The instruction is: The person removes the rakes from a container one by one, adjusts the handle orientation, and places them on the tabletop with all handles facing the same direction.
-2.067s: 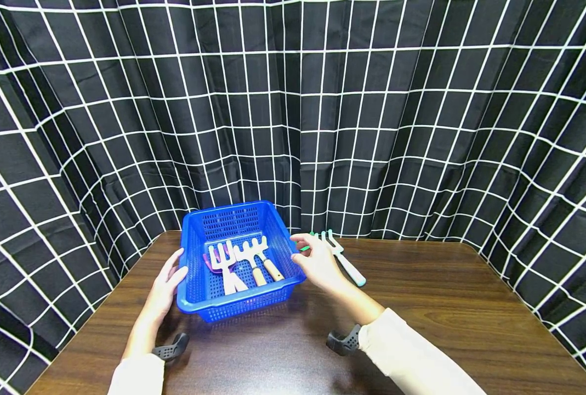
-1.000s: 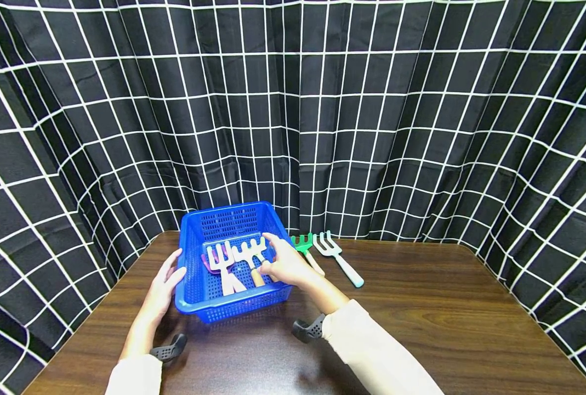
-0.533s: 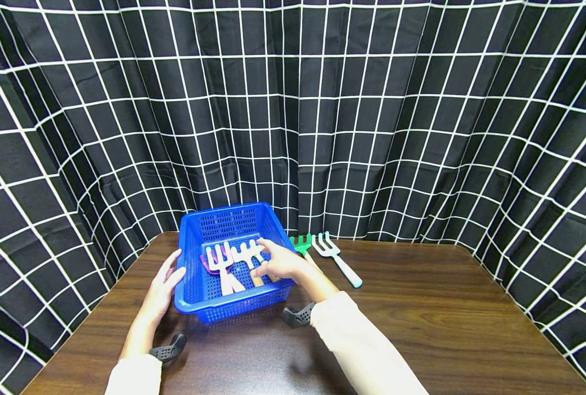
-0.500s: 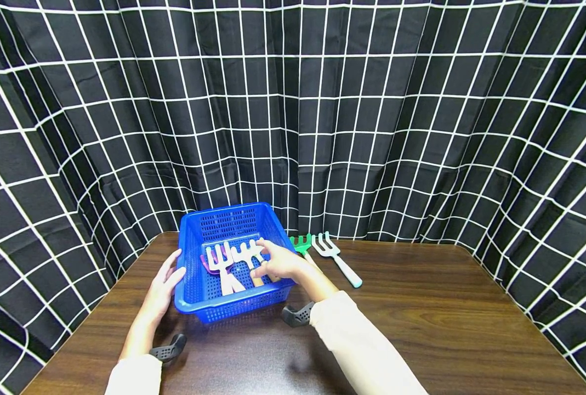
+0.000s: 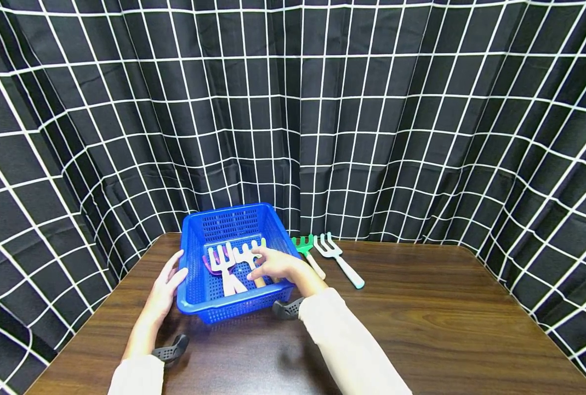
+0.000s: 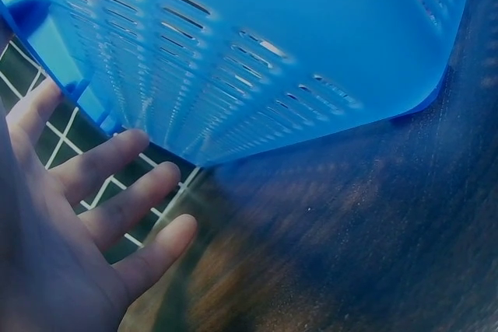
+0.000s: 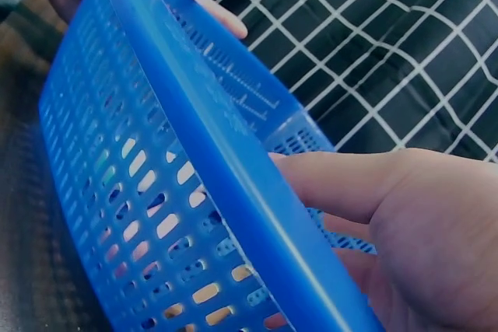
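A black curtain (image 5: 371, 120) with a white grid hangs behind my bench (image 5: 436, 296). On the wood to the right of the blue basket (image 5: 231, 224), a green-headed fork (image 5: 303, 247) lies near the basket wall, tines away from me. Just to the right of it is a pale mint fork (image 5: 339, 261), slanting the same way. The basket's right side stands between those two and the tools inside. In the basket, to the left, a white fork with a pink handle (image 5: 222, 267) lies over a purple fork (image 5: 208, 267). Next to them is a cream fork (image 5: 245, 255) with a tan handle, and beyond it a yellow-green tine tip (image 5: 263, 242) shows; the rest of that tool is mostly behind my fingers. My right forearm crosses the basket's near right corner, and a dark wrist mount (image 5: 288, 309) sits below it.

My left hand (image 5: 164, 282) is at the basket's left rim, thumb at the edge, the other fingers spread and fairly straight along the outside. My right hand (image 5: 278, 263) is in over the right half of the basket, above the tan handles, thumb and forefinger well apart and the fingers loosely bent. It isn't clenched on anything I can make out; whether my fingertips touch the cream fork, I can't tell.
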Action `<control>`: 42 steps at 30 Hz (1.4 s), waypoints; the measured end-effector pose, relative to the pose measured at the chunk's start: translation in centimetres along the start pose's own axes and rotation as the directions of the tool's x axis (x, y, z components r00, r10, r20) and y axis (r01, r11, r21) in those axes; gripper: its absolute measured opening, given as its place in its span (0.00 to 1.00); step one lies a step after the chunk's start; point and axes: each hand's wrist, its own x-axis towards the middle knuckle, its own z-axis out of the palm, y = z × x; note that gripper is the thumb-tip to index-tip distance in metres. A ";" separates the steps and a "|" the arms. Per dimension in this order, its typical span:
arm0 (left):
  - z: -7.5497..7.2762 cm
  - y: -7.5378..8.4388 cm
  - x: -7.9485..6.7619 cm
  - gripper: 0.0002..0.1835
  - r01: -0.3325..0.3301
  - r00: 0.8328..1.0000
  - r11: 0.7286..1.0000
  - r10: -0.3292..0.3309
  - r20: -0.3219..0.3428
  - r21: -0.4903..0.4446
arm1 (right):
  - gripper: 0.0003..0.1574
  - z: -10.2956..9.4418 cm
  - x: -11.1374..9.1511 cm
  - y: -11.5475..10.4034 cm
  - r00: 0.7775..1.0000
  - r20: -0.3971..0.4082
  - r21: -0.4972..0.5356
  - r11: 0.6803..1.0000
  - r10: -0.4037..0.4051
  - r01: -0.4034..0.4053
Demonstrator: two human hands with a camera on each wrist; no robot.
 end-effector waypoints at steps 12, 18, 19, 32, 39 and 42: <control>0.1 -0.1 0.1 0.30 0.006 1.000 1.000 -0.006 -0.010 -0.006 | 0.44 0.0 0.6 0.6 0.983 0.144 0.024 0.993 0.113 -0.118; 0.0 -0.2 0.1 0.30 -0.015 1.000 1.000 0.015 -0.003 -0.021 | 0.40 0.0 0.7 0.6 0.973 0.181 -0.053 0.990 0.141 -0.133; 0.0 -0.3 0.1 0.30 -0.018 1.000 1.000 0.018 -0.005 -0.017 | 0.40 0.0 0.8 0.7 0.972 0.188 -0.060 0.989 0.141 -0.132; -0.1 -0.1 -0.1 0.30 -0.003 1.000 1.000 0.003 -0.006 0.008 | 0.38 0.2 1.1 0.5 0.954 0.285 -0.300 0.954 0.088 0.001; -0.1 -0.2 0.0 0.30 -0.008 1.000 1.000 0.008 -0.005 -0.007 | 0.36 0.6 1.5 0.4 0.963 0.266 -0.470 0.879 0.050 0.084; 0.0 -0.2 0.0 0.30 -0.004 1.000 1.000 0.004 -0.008 -0.003 | 0.35 0.8 1.5 0.4 0.968 0.244 -0.485 0.872 0.063 0.065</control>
